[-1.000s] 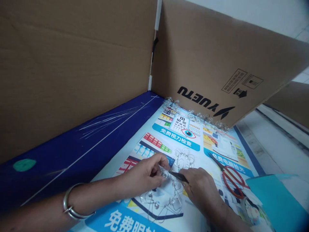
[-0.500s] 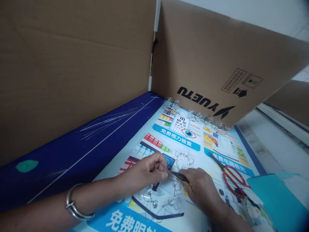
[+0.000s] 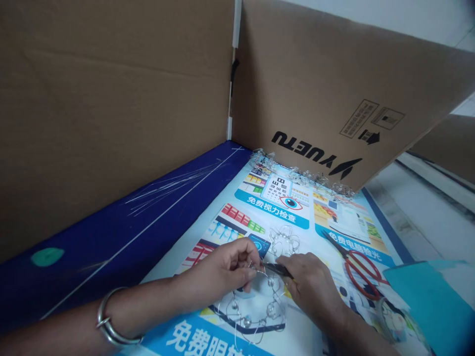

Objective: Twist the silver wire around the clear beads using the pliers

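Note:
Low over the printed poster, my left hand pinches the upper left part of a beaded wire ring, whose loops carry clear round beads. Wrapped around the handles of small dark-jawed pliers, my right hand brings their tips against the wire beside my left fingertips. Exactly how the jaws sit on the wire is too small to tell. Just beyond the hands lies a flower-shaped wire piece with beads. Right of my right hand are red-handled scissors.
Cardboard panels stand at the left and back. Along the back one's foot runs a row of beaded wire pieces. Loose straight wires lie on the blue surface. A roll of clear tape and a teal sheet are at right.
The beaded ring has shifted slightly and shows more openly below my hands. The pliers' tips stay close to my left fingertips, both hands having moved only a little.

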Motion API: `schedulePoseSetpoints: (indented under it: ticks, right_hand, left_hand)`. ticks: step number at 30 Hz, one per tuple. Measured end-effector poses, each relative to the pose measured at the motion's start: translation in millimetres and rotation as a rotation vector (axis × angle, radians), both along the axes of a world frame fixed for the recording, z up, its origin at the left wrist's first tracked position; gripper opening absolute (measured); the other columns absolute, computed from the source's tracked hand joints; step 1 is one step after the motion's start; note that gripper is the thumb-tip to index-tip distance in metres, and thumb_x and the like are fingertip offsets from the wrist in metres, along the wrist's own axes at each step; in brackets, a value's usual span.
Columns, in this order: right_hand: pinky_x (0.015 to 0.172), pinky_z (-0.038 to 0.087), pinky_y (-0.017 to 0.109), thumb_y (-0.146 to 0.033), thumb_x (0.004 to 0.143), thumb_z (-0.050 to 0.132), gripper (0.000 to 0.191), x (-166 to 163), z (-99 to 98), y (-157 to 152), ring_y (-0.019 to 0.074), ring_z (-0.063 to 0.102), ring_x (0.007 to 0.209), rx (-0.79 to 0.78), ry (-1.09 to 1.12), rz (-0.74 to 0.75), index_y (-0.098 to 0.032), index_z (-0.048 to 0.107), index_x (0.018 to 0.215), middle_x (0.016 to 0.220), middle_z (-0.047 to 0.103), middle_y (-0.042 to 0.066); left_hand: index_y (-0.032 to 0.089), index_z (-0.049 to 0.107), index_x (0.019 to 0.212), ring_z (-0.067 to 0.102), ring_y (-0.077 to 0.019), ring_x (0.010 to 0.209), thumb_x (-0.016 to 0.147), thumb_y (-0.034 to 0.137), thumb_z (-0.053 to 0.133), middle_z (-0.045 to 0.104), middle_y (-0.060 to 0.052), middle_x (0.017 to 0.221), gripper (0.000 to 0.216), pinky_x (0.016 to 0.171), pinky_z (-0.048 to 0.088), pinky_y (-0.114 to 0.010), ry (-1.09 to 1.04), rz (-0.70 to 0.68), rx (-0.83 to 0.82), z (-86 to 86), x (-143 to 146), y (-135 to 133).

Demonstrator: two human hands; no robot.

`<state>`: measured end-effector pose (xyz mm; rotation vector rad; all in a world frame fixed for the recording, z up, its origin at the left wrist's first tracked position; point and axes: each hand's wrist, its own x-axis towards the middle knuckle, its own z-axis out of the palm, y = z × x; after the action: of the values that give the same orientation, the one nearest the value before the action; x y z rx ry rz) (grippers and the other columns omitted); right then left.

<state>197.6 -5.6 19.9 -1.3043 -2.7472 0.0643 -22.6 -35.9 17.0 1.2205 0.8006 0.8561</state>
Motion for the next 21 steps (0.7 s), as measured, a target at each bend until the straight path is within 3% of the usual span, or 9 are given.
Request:
schedulePoseSetpoints:
  ticks: [7,15,21]
  right_hand:
    - [0.070,0.035,0.030,-0.016,0.072,0.057,0.031,3.3,-4.3,-5.1,0.0172,0.054,0.074,0.093,0.027,0.028,-0.022,0.060,0.102,0.081,0.064,0.001]
    - [0.073,0.034,0.031,-0.012,0.071,0.058,0.032,4.3,-11.6,-9.4,0.0187,0.054,0.077,0.101,0.102,0.037,-0.020,0.060,0.102,0.084,0.064,0.002]
    - [0.071,0.033,0.032,-0.012,0.069,0.061,0.035,5.3,-10.2,-8.8,0.0188,0.053,0.075,0.120,0.031,0.047,-0.018,0.060,0.103,0.080,0.063,0.002]
  left_hand:
    - [0.018,0.045,0.082,0.037,-0.0085,0.057,0.079,0.018,0.050,0.044,0.004,0.068,0.006,0.051,0.029,-0.021,0.100,0.018,0.047,-4.4,3.0,-3.8]
    - [0.020,0.042,0.085,0.040,-0.0095,0.062,0.081,0.014,0.045,0.045,0.003,0.075,0.008,0.054,0.031,-0.021,0.204,0.024,0.144,-3.5,3.6,-8.9]
    - [0.020,0.039,0.082,0.036,-0.0097,0.058,0.079,0.014,0.043,0.042,0.004,0.069,0.008,0.051,0.029,-0.022,0.372,0.021,0.159,-1.1,5.5,-8.8]
